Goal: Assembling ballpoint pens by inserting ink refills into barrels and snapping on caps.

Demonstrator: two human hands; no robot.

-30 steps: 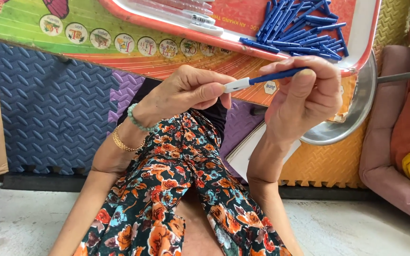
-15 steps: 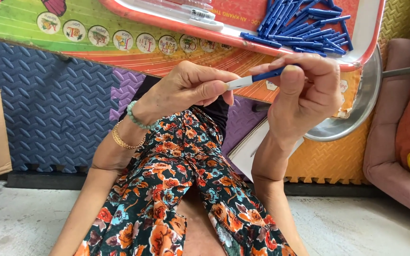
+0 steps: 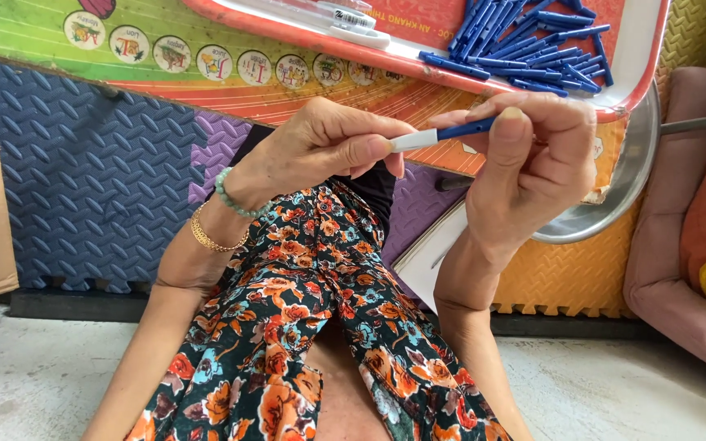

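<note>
Head view: both hands meet in front of the raised knees, above the floral trousers (image 3: pixel 304 327). The left hand (image 3: pixel 320 151) is curled nearly closed, its thumb and forefinger pinched on the white end of a pen (image 3: pixel 443 133). The right hand (image 3: pixel 533 163) is also mostly closed, its fingers wrapped over the pen's blue part, with the thumb pressed against it from the near side. So each hand grips one end of the same pen, and only a short stretch shows between them.

The pen's long axis runs almost level across the picture, tilted slightly: the white end sits lower on the left, and the blue end rises a little to the right, where it disappears under the right hand's fingers. Whether the two parts are fully joined cannot be told.

Just above and behind the hands, a red-rimmed tray (image 3: pixel 647 57) holds a loose pile of blue pen parts (image 3: pixel 525 41) at its right side and a white strip (image 3: pixel 320 15) at its left. A round metal bowl (image 3: pixel 614 196) shows under the tray's right edge, behind the right hand. A colourful board (image 3: pixel 124 49) slants across the top left, blue foam matting (image 3: pixel 83 180) lies behind the left arm, and a pink cushion (image 3: pixel 672 269) stands at the right. The left wrist wears a green bead bracelet (image 3: pixel 230 196) and a gold bangle (image 3: pixel 206 237).
</note>
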